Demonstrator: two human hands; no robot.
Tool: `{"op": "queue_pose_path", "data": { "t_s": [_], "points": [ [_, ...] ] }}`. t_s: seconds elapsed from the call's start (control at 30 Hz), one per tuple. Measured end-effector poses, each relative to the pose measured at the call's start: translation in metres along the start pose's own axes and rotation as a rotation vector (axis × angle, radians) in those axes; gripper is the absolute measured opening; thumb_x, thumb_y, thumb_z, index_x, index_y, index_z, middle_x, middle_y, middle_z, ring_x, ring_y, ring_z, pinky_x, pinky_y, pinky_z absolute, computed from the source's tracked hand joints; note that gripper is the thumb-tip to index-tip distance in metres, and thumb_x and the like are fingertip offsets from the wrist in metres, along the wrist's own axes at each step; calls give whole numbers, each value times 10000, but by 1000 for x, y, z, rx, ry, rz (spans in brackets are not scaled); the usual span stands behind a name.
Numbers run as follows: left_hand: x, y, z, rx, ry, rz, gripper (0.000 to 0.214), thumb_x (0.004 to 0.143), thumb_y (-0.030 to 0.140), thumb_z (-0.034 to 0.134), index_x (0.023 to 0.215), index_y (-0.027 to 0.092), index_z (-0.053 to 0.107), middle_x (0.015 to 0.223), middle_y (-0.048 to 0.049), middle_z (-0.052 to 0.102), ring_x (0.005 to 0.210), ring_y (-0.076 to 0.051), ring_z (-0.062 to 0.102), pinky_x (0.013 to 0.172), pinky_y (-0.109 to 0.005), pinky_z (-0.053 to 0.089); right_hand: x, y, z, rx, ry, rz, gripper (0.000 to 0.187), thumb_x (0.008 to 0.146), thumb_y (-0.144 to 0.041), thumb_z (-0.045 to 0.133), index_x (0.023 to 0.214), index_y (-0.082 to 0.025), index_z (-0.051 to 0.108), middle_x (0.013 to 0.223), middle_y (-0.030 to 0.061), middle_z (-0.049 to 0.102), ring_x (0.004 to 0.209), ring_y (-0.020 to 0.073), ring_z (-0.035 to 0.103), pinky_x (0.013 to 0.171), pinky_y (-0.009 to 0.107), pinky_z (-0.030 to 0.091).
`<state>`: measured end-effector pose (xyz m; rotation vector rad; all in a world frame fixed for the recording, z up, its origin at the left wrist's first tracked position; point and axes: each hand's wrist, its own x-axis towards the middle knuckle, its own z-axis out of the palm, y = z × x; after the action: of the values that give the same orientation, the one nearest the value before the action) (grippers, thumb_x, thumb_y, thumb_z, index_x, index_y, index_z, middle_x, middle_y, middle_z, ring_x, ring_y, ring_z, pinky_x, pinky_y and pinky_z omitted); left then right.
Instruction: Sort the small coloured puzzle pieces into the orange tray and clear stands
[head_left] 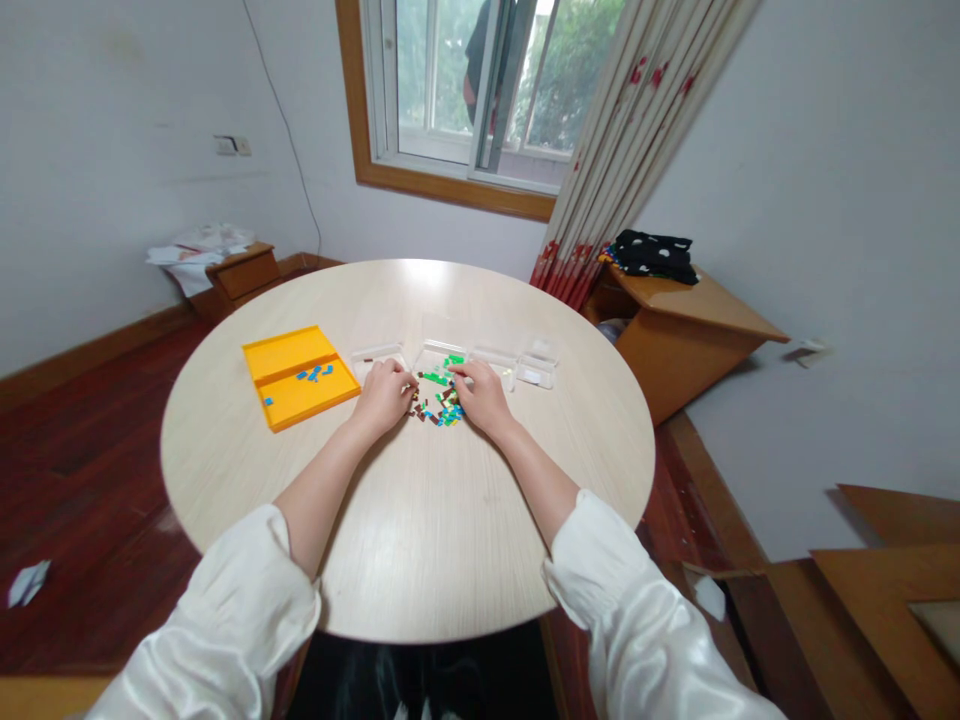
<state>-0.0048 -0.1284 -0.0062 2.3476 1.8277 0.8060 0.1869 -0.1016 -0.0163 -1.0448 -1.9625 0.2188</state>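
A loose heap of small toy building bricks [448, 412] in green, blue, brown and yellow lies on the round table, between my two hands. At the heap's left edge, my left hand [384, 396] has its fingers curled and drawn together; whatever they hold is too small to name. My right hand [484, 397] is bent over the right side of the heap, thumb and fingers close together at the bricks, and its grip is partly hidden. Behind the heap, a clear plastic tray [433, 350] has green bricks at its front.
An open yellow case [292, 345] with several blue bricks stands left on the round table [420, 540]. More clear boxes sit beyond my hands, including a small lidded one [537, 372]. A wooden cabinet [675, 350] with dark cloth [655, 257] stands at the right.
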Motion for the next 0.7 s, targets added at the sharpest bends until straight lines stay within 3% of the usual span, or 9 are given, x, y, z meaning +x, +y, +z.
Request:
{"op": "queue_pose_path", "data": {
  "t_s": [0.13,0.3,0.4,0.5,0.7],
  "points": [
    [1,4,-2,-60,42,-1,184,784,193,534,796,171,717,883,-91,606,909,-239,524,846,-379,420,1,0,0,3,2,5,205,836,-148,510,903,-193,699,923,80,707,899,213,609,831,382,470],
    [5,13,-7,-393,100,-122,162,768,234,556,791,167,702,725,-39,639,711,-173,545,711,-305,433,0,-12,1,22,-8,-36,188,843,-157,540,921,-207,704,920,67,715,904,206,617,840,373,477],
    [7,18,-8,-631,71,-186,188,737,300,593,793,152,693,617,-6,602,565,-128,484,565,-256,387,-1,-22,2,68,-41,-75,188,845,-191,579,991,-214,696,937,63,716,914,203,619,844,365,479],
    [7,20,-8,-818,36,-196,222,685,338,640,773,136,671,626,-6,607,544,-111,486,522,-234,372,-1,-29,1,121,-47,-92,205,851,-215,591,1029,-222,692,946,62,718,902,197,626,837,360,484],
    [6,23,-8,-935,1,-192,260,639,383,669,725,142,619,644,-10,623,548,-108,526,527,-233,404,-1,-31,1,148,-18,-70,172,881,-273,562,929,-231,722,892,57,722,868,197,630,814,352,488]
  ]
}}
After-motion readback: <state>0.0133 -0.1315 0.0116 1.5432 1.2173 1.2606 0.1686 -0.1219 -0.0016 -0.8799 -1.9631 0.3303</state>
